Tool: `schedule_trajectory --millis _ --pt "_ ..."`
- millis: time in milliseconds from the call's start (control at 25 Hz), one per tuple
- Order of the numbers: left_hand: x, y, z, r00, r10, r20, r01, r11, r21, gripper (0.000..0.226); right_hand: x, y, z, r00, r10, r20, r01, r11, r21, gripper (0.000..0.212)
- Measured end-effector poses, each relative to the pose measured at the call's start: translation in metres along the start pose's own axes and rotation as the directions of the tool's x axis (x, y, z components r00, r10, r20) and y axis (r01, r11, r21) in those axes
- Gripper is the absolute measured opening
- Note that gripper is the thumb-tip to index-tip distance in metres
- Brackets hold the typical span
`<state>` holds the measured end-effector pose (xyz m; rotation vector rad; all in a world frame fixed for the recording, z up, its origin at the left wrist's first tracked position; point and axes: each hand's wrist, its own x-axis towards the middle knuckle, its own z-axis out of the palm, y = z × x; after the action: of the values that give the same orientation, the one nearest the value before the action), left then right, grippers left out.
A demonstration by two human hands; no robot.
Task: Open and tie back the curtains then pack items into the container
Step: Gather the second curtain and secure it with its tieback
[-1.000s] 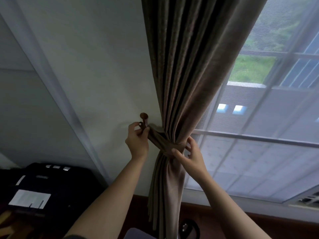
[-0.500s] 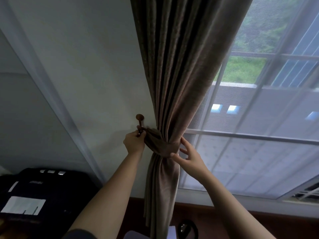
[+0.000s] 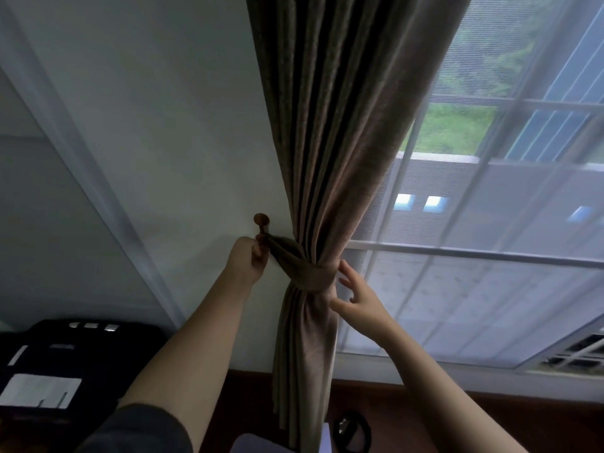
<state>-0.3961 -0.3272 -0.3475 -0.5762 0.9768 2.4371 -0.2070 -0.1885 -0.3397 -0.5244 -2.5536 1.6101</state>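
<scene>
a home room: brown curtain [image 3: 330, 158] gathered beside a screened window [image 3: 490, 223], white wall [image 3: 163, 125], wood floor [image 3: 457, 416].

Taupe-brown curtain [image 3: 330, 132] with matching tieback [image 3: 310, 273], dark brown wall hook [image 3: 261, 220], white wall [image 3: 163, 125].

Brown-grey pleated curtain [image 3: 330, 142], drawn to one side, hangs as a single gathered bundle between the two hands. A tie-back [image 3: 313, 273] of matching fabric wraps the bundle at its narrowest point, touching the spread right hand [image 3: 359, 295]. The band's tail runs taut up-left to the left hand [image 3: 246, 259], which pinches its end. The hook [image 3: 261, 220], a small brown round-headed wall knob, sits just above the left hand, and the band meets its stem. Below the band, loose folds fall between the forearms.
</scene>
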Motion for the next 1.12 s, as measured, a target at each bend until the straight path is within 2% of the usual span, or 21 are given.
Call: schedule_trajectory --millis 160,320,360,440,480,520,560,600,640,680,720,880,960,1120 --pt "0.001 -0.009 -0.006 0.988 -0.005 0.155 0.017 0.996 -0.083 0.028 -0.009 0.009 -0.003 0.998 0.043 0.047 -0.041 0.998 -0.044 0.07" --pt "-0.003 -0.018 -0.022 0.98 -0.005 0.198 0.038 0.985 -0.167 0.063 -0.015 0.02 -0.008 0.997 0.075 0.03 -0.073 0.995 -0.063 0.073" --pt "-0.002 -0.023 -0.025 0.983 0.007 0.182 0.018 0.991 -0.135 0.063 -0.017 0.022 -0.008 0.997 0.079 0.017 -0.078 0.996 -0.053 0.073" --pt "0.0 -0.037 -0.029 0.991 0.01 0.134 -0.027 0.992 0.122 0.054 -0.02 0.024 -0.005 0.997 0.082 -0.003 -0.082 0.996 -0.035 0.073" --pt "0.001 -0.045 -0.03 0.992 -0.005 0.127 -0.039 0.938 0.343 0.054 -0.021 0.025 -0.003 0.996 0.085 -0.01 -0.086 0.996 -0.019 0.074" --pt "-0.001 -0.052 -0.031 0.992 -0.025 0.124 -0.053 0.81 0.585 0.055 -0.021 0.024 -0.001 0.996 0.088 -0.013 -0.087 0.996 0.001 0.075" --pt "-0.003 -0.057 -0.032 0.991 -0.044 0.126 -0.071 0.623 0.779 0.055 -0.021 0.024 0.002 0.995 0.095 -0.008 -0.095 0.995 0.017 0.077" --pt "-0.004 -0.06 -0.036 0.984 -0.07 0.166 -0.117 0.452 0.884 0.05 -0.02 0.024 0.004 0.995 0.103 0.004 -0.103 0.994 0.033 0.078" --pt "-0.009 -0.061 -0.041 0.966 -0.109 0.236 -0.187 0.342 0.921 0.042 -0.018 0.023 0.006 0.994 0.109 0.022 -0.11 0.993 0.043 0.079" --pt "-0.013 -0.062 -0.048 0.937 -0.148 0.316 -0.266 0.283 0.921 0.034 -0.015 0.022 0.008 0.993 0.109 0.046 -0.111 0.993 0.05 0.081" --pt "-0.018 -0.06 -0.056 0.912 -0.155 0.379 -0.337 0.243 0.91 0.029 -0.012 0.021 0.01 0.992 0.106 0.067 -0.109 0.993 0.046 0.083" --pt "-0.035 -0.055 -0.081 0.829 -0.021 0.558 -0.555 0.091 0.827 0.031 0.003 0.017 0.018 0.99 0.096 0.105 -0.104 0.992 0.075 0.087" --pt "-0.044 -0.059 -0.09 0.808 0.051 0.587 -0.589 0.073 0.805 0.03 0.007 0.013 0.022 0.987 0.097 0.129 -0.108 0.991 0.077 0.081" --pt "-0.051 -0.064 -0.107 0.793 0.146 0.591 -0.606 0.102 0.789 0.022 0.02 0.009 0.033 0.977 0.052 0.206 -0.068 0.995 0.071 0.063"
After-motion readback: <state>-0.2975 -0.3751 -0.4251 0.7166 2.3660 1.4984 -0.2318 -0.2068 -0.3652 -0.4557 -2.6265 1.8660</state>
